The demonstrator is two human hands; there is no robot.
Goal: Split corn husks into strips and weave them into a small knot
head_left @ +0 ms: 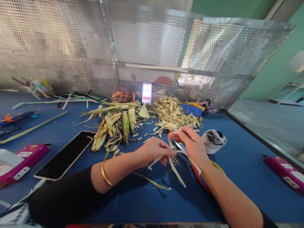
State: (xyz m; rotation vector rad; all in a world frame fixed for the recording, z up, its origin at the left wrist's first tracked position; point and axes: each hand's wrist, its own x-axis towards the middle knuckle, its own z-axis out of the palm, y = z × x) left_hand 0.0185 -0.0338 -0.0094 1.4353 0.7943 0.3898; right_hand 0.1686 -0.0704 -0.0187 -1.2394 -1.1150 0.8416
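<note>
My left hand (154,151) is closed, thumb and fingers pinching a small bunch of pale corn husk strips (177,173) whose ends hang and curl below. Just to its right, my right hand (193,144) is closed at the fingertips on the upper end of a husk strip rising from that bunch. Under the right hand and wrist lies a pair of scissors (181,147), its blades and red and yellow handles partly hidden. A spool of white thread (219,141) stands beside the right wrist. One loose husk strip (156,183) rests on the blue table below the left hand.
Whole corn husks (125,123) and a heap of shredded husk (169,109) lie ahead. At left are a black-screened phone (67,153) and a purple power strip (30,161); another power strip (282,169) is at right. A perforated metal screen (152,38) borders the back.
</note>
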